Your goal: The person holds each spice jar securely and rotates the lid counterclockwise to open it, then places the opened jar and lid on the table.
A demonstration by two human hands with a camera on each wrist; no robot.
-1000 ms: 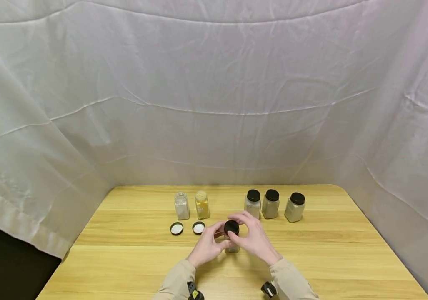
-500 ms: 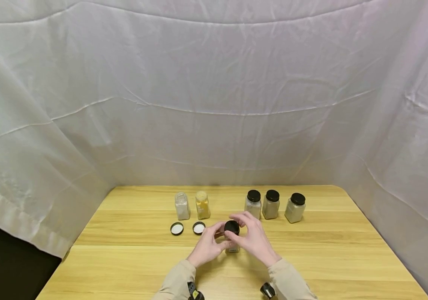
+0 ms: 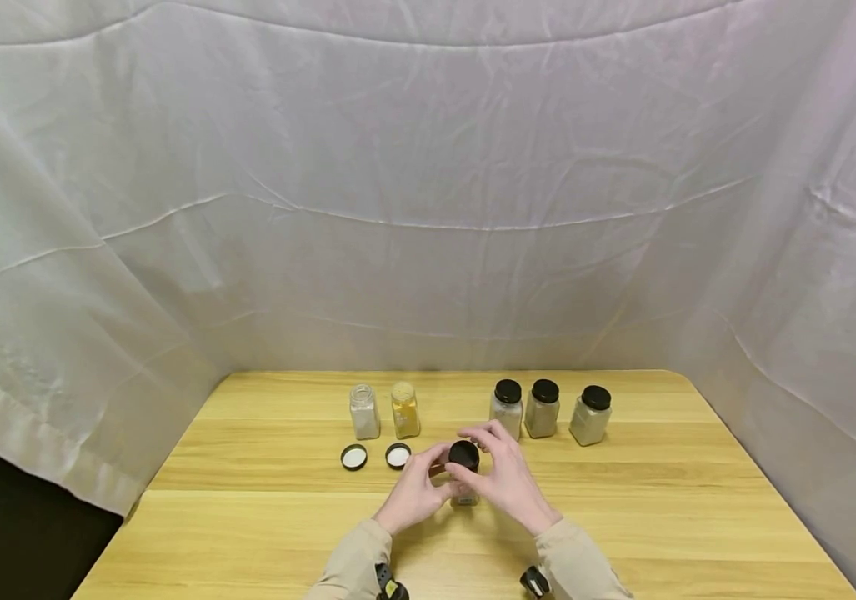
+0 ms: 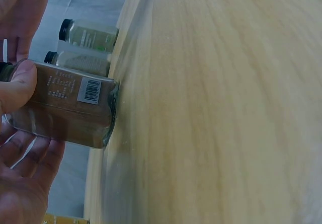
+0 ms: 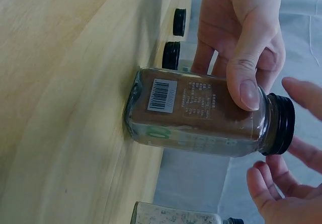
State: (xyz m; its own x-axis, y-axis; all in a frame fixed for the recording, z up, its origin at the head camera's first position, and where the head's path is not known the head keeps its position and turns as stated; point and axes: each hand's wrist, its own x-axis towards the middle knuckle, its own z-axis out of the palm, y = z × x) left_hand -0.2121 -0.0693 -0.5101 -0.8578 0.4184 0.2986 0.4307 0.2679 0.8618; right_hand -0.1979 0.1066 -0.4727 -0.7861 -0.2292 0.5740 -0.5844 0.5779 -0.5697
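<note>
A square glass jar of brown powder (image 5: 191,108), with a barcode label, stands upright on the table in front of me. My left hand (image 3: 411,498) grips its body, thumb across the near face and fingers round the far side. Round the jar's black lid (image 3: 463,455) curl the fingers of my right hand (image 3: 508,482). In the right wrist view a right finger touches the lid's rim, while another fingertip stands slightly apart from it. The lid sits on the jar's neck.
Behind on the left stand an open jar of whitish contents (image 3: 364,417) and an open jar of yellow powder (image 3: 405,415). Two upturned black lids, a left lid (image 3: 353,457) and a right lid (image 3: 398,456), lie before them. Three capped jars (image 3: 588,423) stand behind on the right.
My right thumb has shifted slightly leftward along the near edge of the lid. The left hand and the jar stay in place.
</note>
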